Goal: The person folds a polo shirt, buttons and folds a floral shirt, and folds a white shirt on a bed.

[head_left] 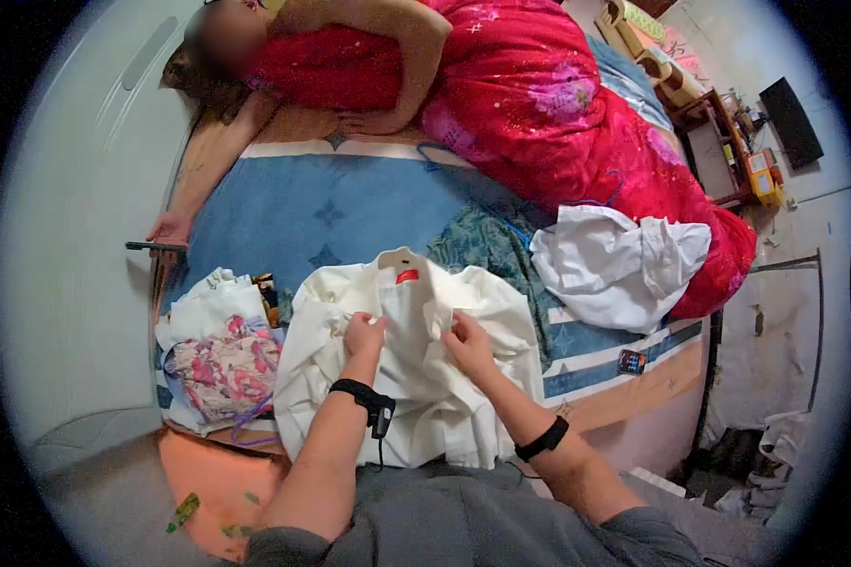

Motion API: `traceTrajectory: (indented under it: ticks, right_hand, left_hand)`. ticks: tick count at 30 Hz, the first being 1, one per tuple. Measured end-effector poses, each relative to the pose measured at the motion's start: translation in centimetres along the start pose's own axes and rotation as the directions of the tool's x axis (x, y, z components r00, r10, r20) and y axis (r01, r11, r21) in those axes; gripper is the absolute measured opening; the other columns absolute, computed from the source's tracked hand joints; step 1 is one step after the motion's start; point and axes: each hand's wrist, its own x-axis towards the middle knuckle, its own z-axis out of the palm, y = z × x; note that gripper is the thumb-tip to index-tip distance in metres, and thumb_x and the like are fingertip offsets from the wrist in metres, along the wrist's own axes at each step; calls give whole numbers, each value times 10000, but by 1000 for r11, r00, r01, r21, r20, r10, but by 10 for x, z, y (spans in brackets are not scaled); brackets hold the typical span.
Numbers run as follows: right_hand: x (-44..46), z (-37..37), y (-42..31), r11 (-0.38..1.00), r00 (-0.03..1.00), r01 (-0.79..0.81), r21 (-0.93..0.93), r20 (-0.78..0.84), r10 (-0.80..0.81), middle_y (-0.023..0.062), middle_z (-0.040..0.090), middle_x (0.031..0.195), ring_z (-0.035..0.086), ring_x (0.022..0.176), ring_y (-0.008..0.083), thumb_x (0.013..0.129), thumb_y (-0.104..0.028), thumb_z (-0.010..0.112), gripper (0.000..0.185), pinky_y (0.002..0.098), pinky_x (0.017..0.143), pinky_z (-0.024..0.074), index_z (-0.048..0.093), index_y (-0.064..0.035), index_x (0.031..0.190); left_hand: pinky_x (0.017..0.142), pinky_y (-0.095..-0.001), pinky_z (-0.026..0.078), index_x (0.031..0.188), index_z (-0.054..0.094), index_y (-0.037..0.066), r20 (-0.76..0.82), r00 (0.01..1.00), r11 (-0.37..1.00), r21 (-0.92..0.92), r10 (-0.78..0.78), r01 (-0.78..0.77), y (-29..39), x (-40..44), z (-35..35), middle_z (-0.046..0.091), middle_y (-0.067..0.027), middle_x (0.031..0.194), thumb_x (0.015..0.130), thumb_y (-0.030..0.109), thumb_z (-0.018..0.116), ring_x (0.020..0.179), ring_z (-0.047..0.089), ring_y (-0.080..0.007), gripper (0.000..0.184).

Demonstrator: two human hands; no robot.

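A white collared shirt (402, 369) with a red label inside its neck lies spread on the bed in front of me, its front opened. My left hand (364, 333) pinches the shirt's left front edge just below the collar. On the other side, my right hand (468, 342) grips the opposite front edge at about the same height. Both hands have their fingers closed on the cloth. The shirt's lower end reaches the near edge of the bed, close to my body.
Folded clothes (222, 369) are piled at the left. A crumpled white garment (619, 265) and a dark green patterned cloth (492, 250) lie to the right. A phone (632, 361) rests near the bed's edge. Another person (350, 66) in red lies across the far side, holding a dark device (156, 247).
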Motion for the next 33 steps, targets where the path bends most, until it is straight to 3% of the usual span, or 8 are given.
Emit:
traceTrajectory:
  ticks: [4, 8, 13, 17, 20, 25, 28, 33]
  right_hand:
    - [-25, -28, -46, 968, 986, -140, 208, 113, 119, -18, 553, 746, 480, 645, 54, 828, -109, 536, 223, 209, 575, 389, 580, 2, 1016]
    - [-40, -58, -58, 906, 955, -257, 337, 233, 184, 3, 585, 850, 521, 737, 78, 840, -80, 524, 212, 222, 662, 417, 568, 10, 1026]
    - [-86, -92, -127, 838, 927, -269, 474, 363, 92, 43, 596, 969, 541, 882, 123, 847, -93, 535, 262, 265, 802, 431, 542, 3, 1092]
    - [-121, -138, -178, 816, 917, -199, 543, 397, -40, 46, 595, 991, 540, 900, 124, 841, -89, 552, 258, 267, 810, 435, 548, -1, 1084]
    - [-123, -172, -184, 842, 962, -76, 535, 262, -79, 17, 591, 911, 537, 832, 107, 855, -134, 554, 200, 255, 767, 439, 575, -24, 1020]
    - [-130, -203, -207, 801, 985, -40, 597, 156, -67, 13, 580, 856, 526, 785, 102, 847, -155, 571, 162, 233, 716, 422, 584, -35, 956]
    - [-131, -211, -217, 688, 964, 129, 714, 71, -255, 7, 575, 840, 511, 773, 86, 836, -153, 589, 158, 230, 703, 412, 584, -33, 939]
    - [-141, -224, -252, 620, 840, 480, 620, -121, -529, -34, 532, 757, 478, 686, 53, 876, -146, 538, 103, 191, 619, 395, 553, -47, 900]
  left_hand:
    - [744, -403, 455, 924, 579, 58, 196, 981, 977, 210, -1, -41, 2, -7, -7, 617, -161, 899, 708, 221, 608, 830, 579, -328, 272]
    - [760, -388, 440, 1006, 530, 40, 20, 950, 897, 324, 312, -302, -7, -26, -3, 589, -151, 969, 766, 202, 601, 844, 570, -320, 297]
    - [738, -388, 437, 1018, 547, 67, 5, 998, 888, -456, -61, 56, -43, -7, 29, 603, -141, 953, 811, 193, 514, 883, 577, -290, 245]
    - [597, -320, 469, 909, 549, 7, 386, 901, 716, -685, 200, 135, -19, -51, 3, 576, -90, 779, 807, 130, 548, 673, 550, -166, 159]
    - [566, -316, 474, 857, 545, 1, 308, 926, 770, -637, 217, 31, 30, -114, -70, 554, -78, 732, 799, 141, 586, 598, 526, -153, 158]
    - [578, -282, 481, 877, 556, -3, -175, 746, 765, 206, 642, -610, 55, -177, -179, 566, -117, 788, 799, 141, 594, 588, 544, -176, 169]
    - [732, -324, 446, 901, 586, 5, -132, 892, 885, -122, 433, -448, 151, -233, -225, 590, -116, 847, 766, 93, 595, 781, 560, -217, 162]
    - [607, -313, 448, 805, 568, -12, -399, 227, 403, 442, 889, -802, 216, -296, -264, 586, -110, 736, 783, 33, 555, 628, 553, -216, 52]
